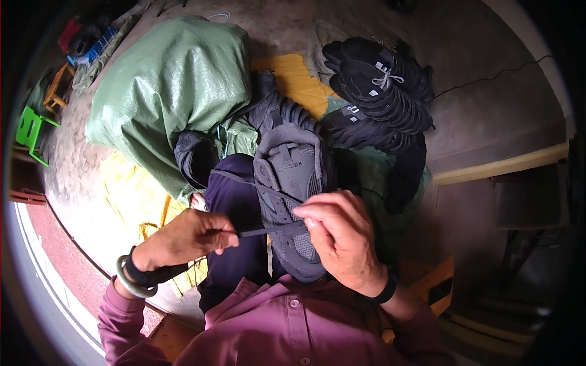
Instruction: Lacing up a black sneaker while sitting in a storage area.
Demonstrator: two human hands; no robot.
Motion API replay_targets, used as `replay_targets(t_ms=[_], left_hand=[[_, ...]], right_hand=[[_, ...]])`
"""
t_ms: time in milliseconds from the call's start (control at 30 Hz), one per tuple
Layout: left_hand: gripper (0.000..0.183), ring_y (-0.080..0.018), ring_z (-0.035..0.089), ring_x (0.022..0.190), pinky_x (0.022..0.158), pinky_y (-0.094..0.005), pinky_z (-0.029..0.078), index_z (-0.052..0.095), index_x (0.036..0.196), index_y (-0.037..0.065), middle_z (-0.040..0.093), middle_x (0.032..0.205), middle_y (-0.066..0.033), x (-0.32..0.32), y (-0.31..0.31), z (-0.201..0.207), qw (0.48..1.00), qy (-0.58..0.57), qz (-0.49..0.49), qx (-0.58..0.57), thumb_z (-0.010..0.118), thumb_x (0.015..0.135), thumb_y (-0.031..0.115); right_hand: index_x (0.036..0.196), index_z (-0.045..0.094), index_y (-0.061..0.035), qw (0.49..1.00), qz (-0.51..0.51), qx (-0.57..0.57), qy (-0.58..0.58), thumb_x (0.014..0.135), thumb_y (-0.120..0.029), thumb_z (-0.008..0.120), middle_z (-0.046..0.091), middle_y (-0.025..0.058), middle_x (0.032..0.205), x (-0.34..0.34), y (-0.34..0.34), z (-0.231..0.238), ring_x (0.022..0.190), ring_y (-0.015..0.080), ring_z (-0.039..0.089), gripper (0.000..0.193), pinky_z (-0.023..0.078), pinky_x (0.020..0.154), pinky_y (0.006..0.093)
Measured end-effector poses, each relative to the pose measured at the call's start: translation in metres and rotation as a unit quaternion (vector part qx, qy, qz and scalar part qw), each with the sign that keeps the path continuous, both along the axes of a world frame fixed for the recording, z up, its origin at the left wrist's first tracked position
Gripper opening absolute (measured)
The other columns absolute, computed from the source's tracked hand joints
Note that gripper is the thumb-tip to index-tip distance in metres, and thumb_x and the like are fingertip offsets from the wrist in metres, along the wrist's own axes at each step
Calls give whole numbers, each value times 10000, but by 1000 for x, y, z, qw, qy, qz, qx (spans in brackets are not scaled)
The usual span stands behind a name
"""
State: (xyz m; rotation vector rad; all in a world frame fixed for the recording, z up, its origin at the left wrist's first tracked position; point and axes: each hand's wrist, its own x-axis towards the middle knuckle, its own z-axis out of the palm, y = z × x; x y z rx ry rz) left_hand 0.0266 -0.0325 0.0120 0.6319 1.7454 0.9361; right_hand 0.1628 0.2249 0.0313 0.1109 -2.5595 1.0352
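A dark grey sneaker (pixel 294 174) rests on my lap, its toe pointing toward me and its padded opening facing away. My left hand (pixel 198 236) is closed, pinching a dark flat shoelace (pixel 265 232) to the left of the shoe. From there the lace runs taut across to the shoe's front eyelets. Over the right side of the lacing is my right hand (pixel 345 238), thumb and forefinger brought together at the lace. A second stretch of lace loops out to the left above the first. The exact spot under my right fingertips is partly hidden.
A big green woven sack (pixel 177 85) bulges at the far left. Several black shoes (pixel 381 91) are piled at the far right, with grey shoes (pixel 274 104) beside the sack. Yellow sheeting (pixel 131 189) covers floor at left, near a green stool (pixel 30 131).
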Motion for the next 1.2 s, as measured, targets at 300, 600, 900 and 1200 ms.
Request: replay_targets(t_ms=[300, 600, 900, 1200], left_hand=[[193, -203, 672, 859, 792, -336, 513, 739, 975, 34, 708, 872, -52, 20, -4, 48, 984, 52, -55, 159, 744, 969, 226], [143, -216, 690, 846, 768, -358, 534, 726, 930, 35, 722, 899, -50, 20, -4, 61, 973, 48, -98, 204, 798, 911, 157], [147, -240, 701, 899, 784, -358, 552, 736, 960, 29, 732, 1002, -78, 41, -41, 38, 983, 136, -18, 118, 814, 880, 125], [100, -267, 724, 929, 802, -363, 586, 768, 952, 55, 713, 1199, -84, 68, -66, 5, 974, 220, 42, 24, 780, 870, 111]], right_hand=[[1509, 416, -24, 886, 335, -157, -280, 938, 49, 507, 680, 185, 1145, -46, -25, 5, 928, 267, 710, 583, 564, 851, 380], [1498, 437, -35, 770, 458, -245, -370, 941, -25, 621, 692, 139, 1133, -69, -28, -2, 1035, 206, 682, 587, 535, 918, 361], [1030, 705, -4, 919, 318, -39, -231, 985, -109, 628, 664, 116, 960, -65, 29, 25, 896, 268, 673, 138, 532, 823, 374], [982, 699, 2, 921, 105, -47, -373, 995, -144, 636, 668, 7, 886, -48, 138, 77, 820, 61, 585, 159, 465, 718, 246]])
